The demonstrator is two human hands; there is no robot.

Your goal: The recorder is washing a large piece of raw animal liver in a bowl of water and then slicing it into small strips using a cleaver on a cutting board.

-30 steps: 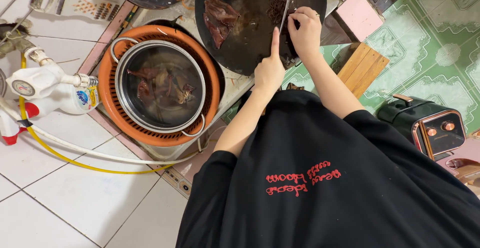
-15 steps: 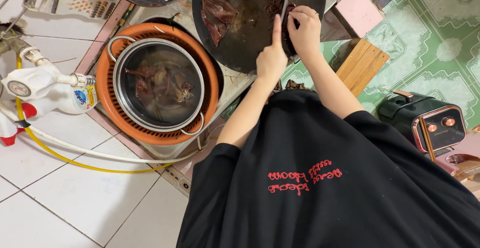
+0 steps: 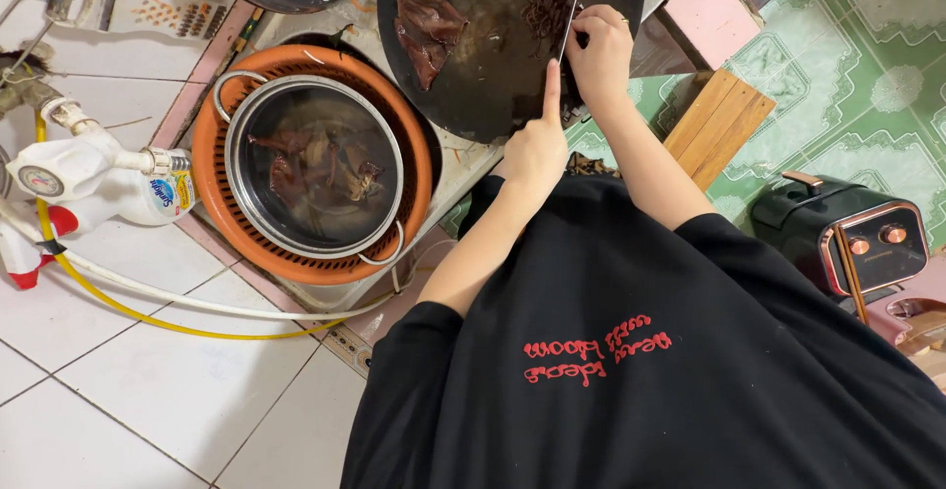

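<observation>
Head view: on the round dark cutting board, the right hand is closed around a knife beside dark shredded strips. The left hand rests at the board's near edge, forefinger extended along the blade. A dark whole piece lies left on the board; a steel pot sits beside it.

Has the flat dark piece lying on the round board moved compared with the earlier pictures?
No. The flat dark piece lies at the same spot on the round board, beside the steel pot.
</observation>
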